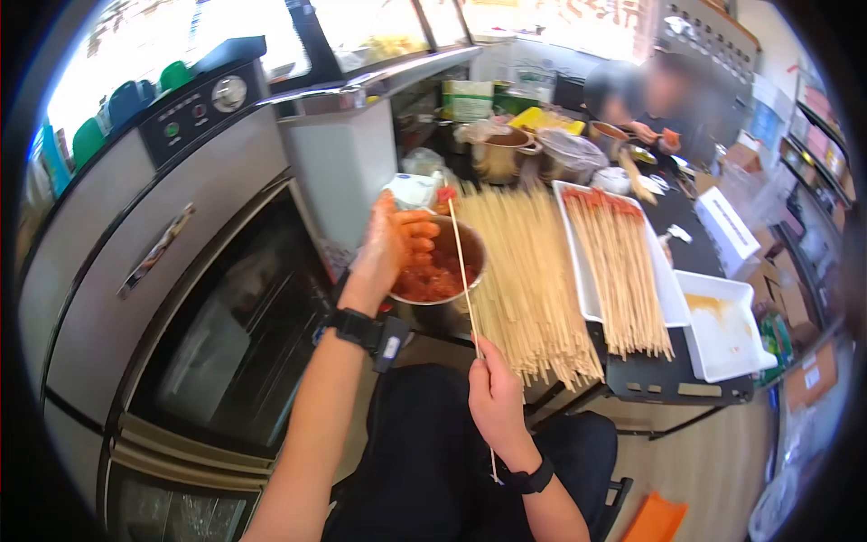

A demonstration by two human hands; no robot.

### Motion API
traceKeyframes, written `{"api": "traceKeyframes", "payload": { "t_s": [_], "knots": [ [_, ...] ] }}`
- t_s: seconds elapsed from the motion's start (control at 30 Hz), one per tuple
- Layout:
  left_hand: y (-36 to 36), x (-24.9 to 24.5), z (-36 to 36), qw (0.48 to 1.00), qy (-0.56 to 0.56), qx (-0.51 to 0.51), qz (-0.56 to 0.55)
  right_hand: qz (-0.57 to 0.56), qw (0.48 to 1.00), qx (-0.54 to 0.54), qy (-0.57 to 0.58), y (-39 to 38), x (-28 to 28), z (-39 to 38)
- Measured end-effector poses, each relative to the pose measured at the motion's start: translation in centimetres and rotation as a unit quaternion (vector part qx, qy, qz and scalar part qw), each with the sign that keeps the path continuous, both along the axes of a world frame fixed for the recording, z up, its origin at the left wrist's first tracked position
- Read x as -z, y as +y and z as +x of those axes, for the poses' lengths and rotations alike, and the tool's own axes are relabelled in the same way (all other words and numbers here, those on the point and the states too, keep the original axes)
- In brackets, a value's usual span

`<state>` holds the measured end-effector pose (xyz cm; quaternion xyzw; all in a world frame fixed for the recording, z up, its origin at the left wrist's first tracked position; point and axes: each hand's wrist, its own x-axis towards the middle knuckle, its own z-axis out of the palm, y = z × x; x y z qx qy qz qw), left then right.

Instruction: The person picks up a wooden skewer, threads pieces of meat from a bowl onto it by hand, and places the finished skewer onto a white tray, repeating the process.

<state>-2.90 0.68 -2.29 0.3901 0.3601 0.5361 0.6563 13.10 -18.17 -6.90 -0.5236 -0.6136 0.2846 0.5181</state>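
Observation:
My left hand [397,246], its fingers coated in reddish sauce, is over the left rim of a metal pot [480,271]. Its fingers are apart and I see nothing in them. Red, sauce-covered meat pieces [432,280] lie in the pot. My right hand [495,390] is closed around a long wooden skewer [462,262], which slants up across the pot. At its far tip shows a small red piece [445,197]. Right of the pot lies a wide pile of bare skewers [519,280]. Beyond it, a white tray [668,303] bears several skewers with red meat [614,203] on their far ends.
An oven [226,334] with a handle stands at my left. Further back on the black table [664,230] are a brown pot [501,155] and a plastic-covered bowl [569,155]. A second white tray [722,339] holds orange liquid. Another person [673,99] works at the far end.

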Motion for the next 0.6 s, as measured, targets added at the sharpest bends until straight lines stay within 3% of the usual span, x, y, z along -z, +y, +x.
{"api": "traceKeyframes", "payload": {
  "t_s": [0.03, 0.1, 0.17, 0.23, 0.3, 0.37, 0.43, 0.53, 0.6],
  "knots": [
    [0.1, 0.1, 0.1, 1.0, 0.014, -0.006, 0.006, 0.035, 0.999, 0.023, 0.003, 0.0, 0.2, 0.8],
    [0.0, 0.2, 0.7, 0.994, 0.102, -0.035, 0.035, -0.015, 0.998, 0.055, 0.008, 0.6, -1.0, 3.6],
    [-1.1, -0.9, 1.1, 0.994, 0.111, 0.007, 0.011, -0.021, 0.992, 0.114, -0.045, 2.3, -2.3, 7.3],
    [-1.5, -1.4, 1.8, 0.991, 0.13, 0.011, 0.001, 0.068, 0.984, 0.146, -0.074, 5.4, -1.0, 12.0],
    [-1.8, -1.5, 2.2, 0.989, 0.148, 0.009, -0.01, 0.072, 0.957, 0.198, -0.199, 8.4, -1.0, 16.3],
    [-2.0, -1.6, 2.5, 0.978, 0.205, -0.019, 0.042, -0.04, 0.944, 0.212, -0.25, 11.0, -2.4, 18.9],
    [-2.2, -1.7, 2.6, 0.977, 0.206, -0.022, 0.049, 0.027, 0.936, 0.216, -0.277, 14.5, -1.0, 21.7],
    [-2.5, -1.6, 2.4, 0.97, 0.241, -0.023, 0.034, -0.034, 0.86, 0.212, -0.462, 16.5, -1.6, 22.5],
    [-2.0, -1.3, 2.4, 0.974, 0.224, -0.008, 0.037, -0.062, 0.854, 0.219, -0.468, 17.1, -1.0, 22.8]
  ]
}}
